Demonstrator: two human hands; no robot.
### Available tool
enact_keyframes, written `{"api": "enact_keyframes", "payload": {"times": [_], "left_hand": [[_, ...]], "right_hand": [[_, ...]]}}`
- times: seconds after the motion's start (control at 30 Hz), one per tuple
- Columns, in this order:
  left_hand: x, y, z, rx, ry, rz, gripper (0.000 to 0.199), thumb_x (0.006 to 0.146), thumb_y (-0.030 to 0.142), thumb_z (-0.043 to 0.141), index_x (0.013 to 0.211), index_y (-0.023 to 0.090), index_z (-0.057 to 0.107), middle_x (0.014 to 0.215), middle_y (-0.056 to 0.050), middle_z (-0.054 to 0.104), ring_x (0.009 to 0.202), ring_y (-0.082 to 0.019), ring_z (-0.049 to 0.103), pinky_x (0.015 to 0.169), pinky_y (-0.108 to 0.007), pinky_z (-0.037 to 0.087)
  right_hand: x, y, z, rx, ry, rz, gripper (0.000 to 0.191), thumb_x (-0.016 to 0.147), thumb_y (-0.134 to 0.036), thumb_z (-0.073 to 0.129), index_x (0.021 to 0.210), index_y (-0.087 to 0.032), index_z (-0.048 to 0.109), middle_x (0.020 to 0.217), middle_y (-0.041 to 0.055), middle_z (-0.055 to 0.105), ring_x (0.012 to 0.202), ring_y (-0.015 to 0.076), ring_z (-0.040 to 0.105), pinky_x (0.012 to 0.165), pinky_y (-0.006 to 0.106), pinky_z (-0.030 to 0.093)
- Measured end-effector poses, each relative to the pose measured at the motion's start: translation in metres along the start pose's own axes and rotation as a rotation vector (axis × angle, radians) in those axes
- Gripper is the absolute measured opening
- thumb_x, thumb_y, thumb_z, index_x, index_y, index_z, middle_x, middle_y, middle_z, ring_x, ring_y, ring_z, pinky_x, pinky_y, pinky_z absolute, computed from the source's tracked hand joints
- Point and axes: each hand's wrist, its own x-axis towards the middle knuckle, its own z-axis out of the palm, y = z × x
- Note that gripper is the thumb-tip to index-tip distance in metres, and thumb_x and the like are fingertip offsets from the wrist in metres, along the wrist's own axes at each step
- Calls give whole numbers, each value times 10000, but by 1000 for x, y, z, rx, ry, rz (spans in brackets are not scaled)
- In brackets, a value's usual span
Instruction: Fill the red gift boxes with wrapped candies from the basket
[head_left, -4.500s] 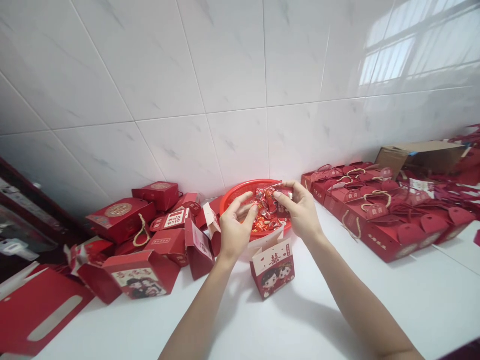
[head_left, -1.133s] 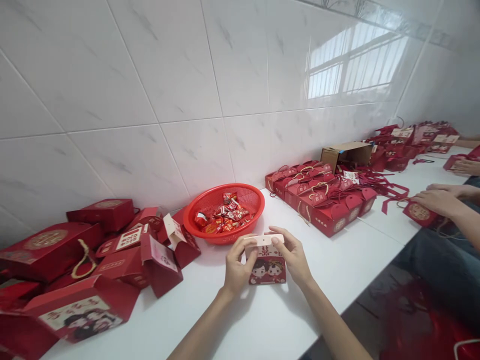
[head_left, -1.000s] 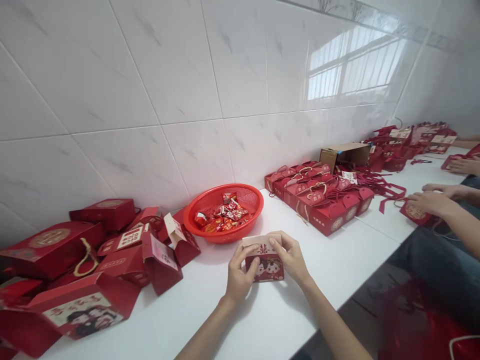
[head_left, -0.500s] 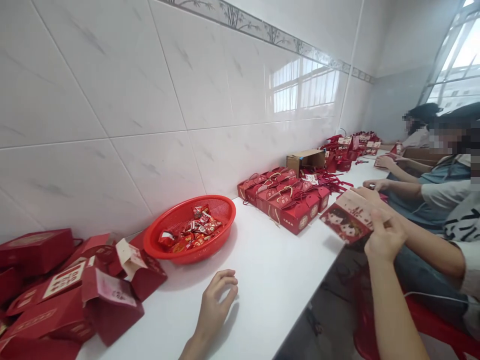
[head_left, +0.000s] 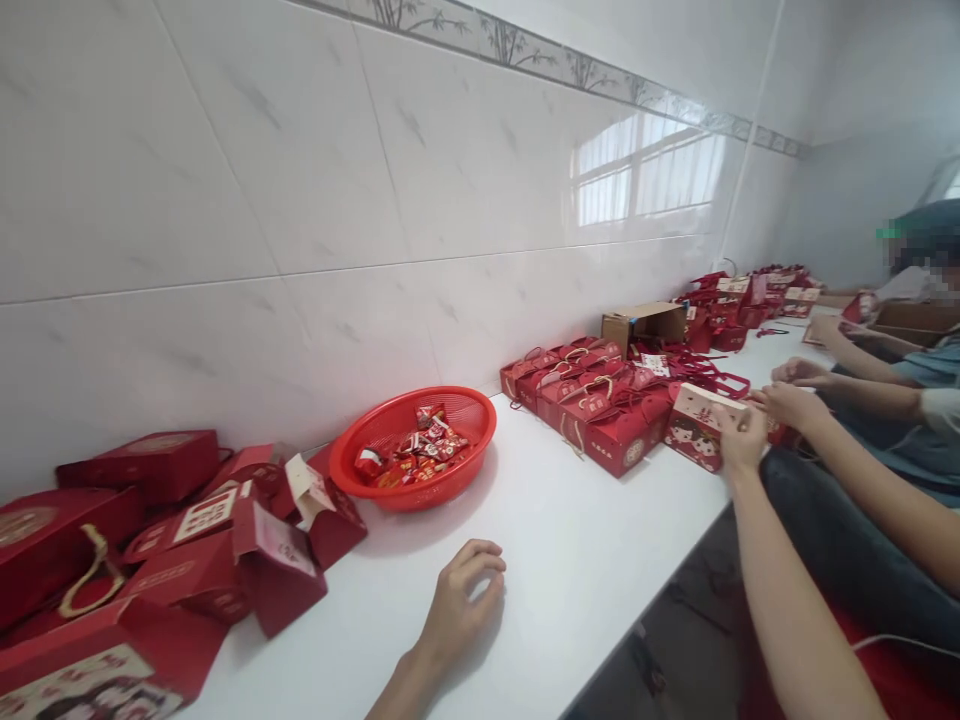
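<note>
Portrait box (head_left: 691, 428): standing at basket's (head_left: 411, 492) three o'clock
Right hand (head_left: 741, 440): grip is clasping box end
Left hand (head_left: 459, 598): released, hovering at basket's five o'clock
Release: probably needing steady footing

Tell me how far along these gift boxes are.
The rows of closed red gift boxes look done. The right hand holds a cartoon-couple gift box beside them; the left hand is empty. Apparently left: the jumbled gift boxes on the left, some with raised flaps, and perhaps the wrapped candies in the red plastic basket.
</note>
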Motion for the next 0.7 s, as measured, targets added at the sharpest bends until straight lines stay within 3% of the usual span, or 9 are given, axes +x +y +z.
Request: {"api": "enact_keyframes", "payload": {"times": [0.13,0.2,0.33,0.37,0.47,0.53,0.63,0.7], "left_hand": [[-5,5,3,-9,-34,55,173,819,180,546,835,208,717,966,-94,696,891,-218,691,820,-359,571],[-8,8,0,39,-92,93,204,804,150,550,887,211,726,1026,-99,698,906,-212,691,832,-355,570],[-11,18,-30,207,-124,169,240,834,154,546,980,222,724,1151,-110,690,960,-215,691,876,-366,557],[-11,22,-44,243,-89,177,240,854,161,539,999,224,719,1159,-113,689,977,-214,690,885,-363,554],[-10,35,-99,349,107,173,224,900,172,526,1017,221,712,1151,-110,691,1074,-215,670,940,-347,538],[-9,40,-140,452,324,126,208,918,209,525,997,225,717,1152,-93,687,1097,-209,659,979,-338,520],[-12,38,-196,639,617,-34,209,912,282,535,1000,222,715,1140,-78,689,1092,-221,653,1027,-362,495],[-17,32,-226,715,677,-113,259,899,283,490,1001,219,719,1136,-73,696,1080,-228,656,1028,-373,497]], "right_hand": [[-7,-18,-4,111,162,-88,270,634,-312,608,858,-260,466,986,144,609,930,315,611,849,500,466],[-19,-35,0,256,277,-249,252,632,-332,620,861,-273,532,975,168,634,886,346,641,796,525,476],[-63,-81,14,312,-44,-347,175,721,-372,630,878,-305,670,918,133,681,925,364,659,844,550,484],[-79,-92,18,334,-23,-371,163,696,-353,626,831,-278,678,825,123,673,826,367,673,786,571,498],[-139,-117,32,291,-432,-443,130,792,-298,598,897,-296,674,890,89,688,861,349,684,789,561,531],[-187,-125,39,347,-776,-601,196,821,-242,608,993,-325,653,911,64,702,838,313,691,765,498,561],[-269,-118,39,568,-1235,-894,377,831,-179,582,1194,-282,594,1011,101,720,896,286,710,772,421,586],[-323,-102,34,709,-1505,-1068,437,851,-262,582,1287,-257,545,1135,139,703,975,287,690,822,421,588]]}}
